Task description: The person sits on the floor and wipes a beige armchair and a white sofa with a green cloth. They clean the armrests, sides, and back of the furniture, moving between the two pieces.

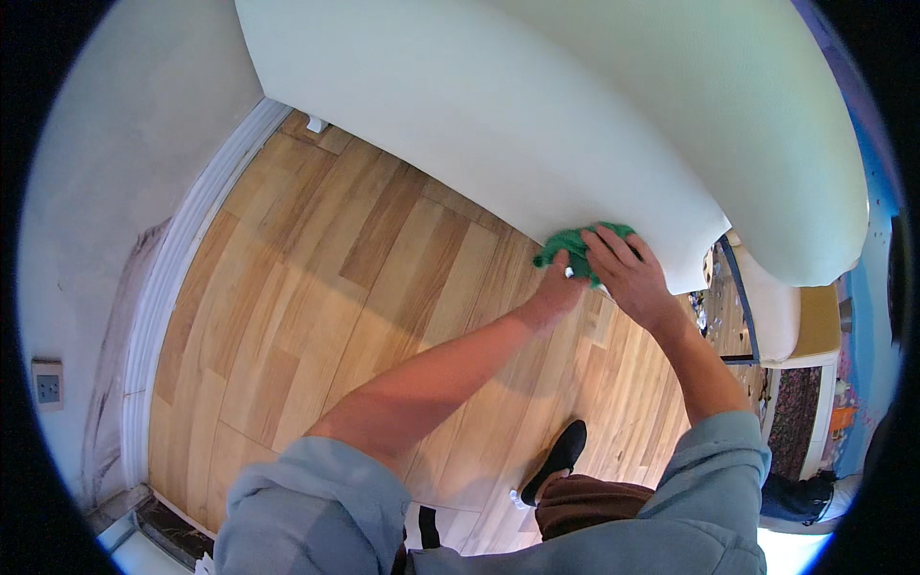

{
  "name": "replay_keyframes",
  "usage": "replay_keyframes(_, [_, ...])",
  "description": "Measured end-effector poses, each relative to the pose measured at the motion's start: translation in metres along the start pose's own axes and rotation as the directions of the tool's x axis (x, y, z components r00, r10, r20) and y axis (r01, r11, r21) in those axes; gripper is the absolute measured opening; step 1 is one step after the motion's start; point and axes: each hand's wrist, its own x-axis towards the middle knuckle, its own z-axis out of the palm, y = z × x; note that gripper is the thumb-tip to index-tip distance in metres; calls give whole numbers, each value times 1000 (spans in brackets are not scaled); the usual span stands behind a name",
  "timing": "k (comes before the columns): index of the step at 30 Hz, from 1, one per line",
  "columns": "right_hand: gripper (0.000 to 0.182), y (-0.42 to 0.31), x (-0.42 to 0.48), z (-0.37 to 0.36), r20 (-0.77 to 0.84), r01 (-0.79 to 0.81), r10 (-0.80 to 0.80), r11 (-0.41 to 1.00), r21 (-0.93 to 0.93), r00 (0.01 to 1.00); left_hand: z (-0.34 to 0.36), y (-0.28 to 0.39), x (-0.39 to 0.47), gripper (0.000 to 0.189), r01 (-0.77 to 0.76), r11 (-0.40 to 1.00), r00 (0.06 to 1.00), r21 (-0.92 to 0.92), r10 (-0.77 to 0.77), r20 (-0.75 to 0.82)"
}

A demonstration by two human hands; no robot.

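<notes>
A crumpled green cloth (571, 241) lies against the lower edge of a white upholstered sofa panel (460, 122). My right hand (627, 272) rests spread on the cloth and presses it to the panel. Just to its left, my left hand (564, 284) grips the cloth's lower part with bent fingers. A small white spot shows beside the left fingers; what it is I cannot tell. Part of the cloth is hidden under both hands.
Wood-plank flooring (323, 287) spreads below the sofa. A white baseboard (180, 266) and a wall with a socket (49, 386) are at the left. A dark-framed glossy surface (740, 302) and a cream seat (773, 316) stand at the right. My black shoe (564, 456) is on the floor.
</notes>
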Motion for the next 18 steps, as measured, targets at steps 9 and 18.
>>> replay_keyframes(9, [39,10,-90,4,21,-19,19,1000,20,1000,44,-24,-17,61,148,983,954,-107,-113,279])
replay_keyframes(18, [32,59,27,-34,-367,109,-74,991,75,927,8,45,14,43,-138,990,987,29,135,85])
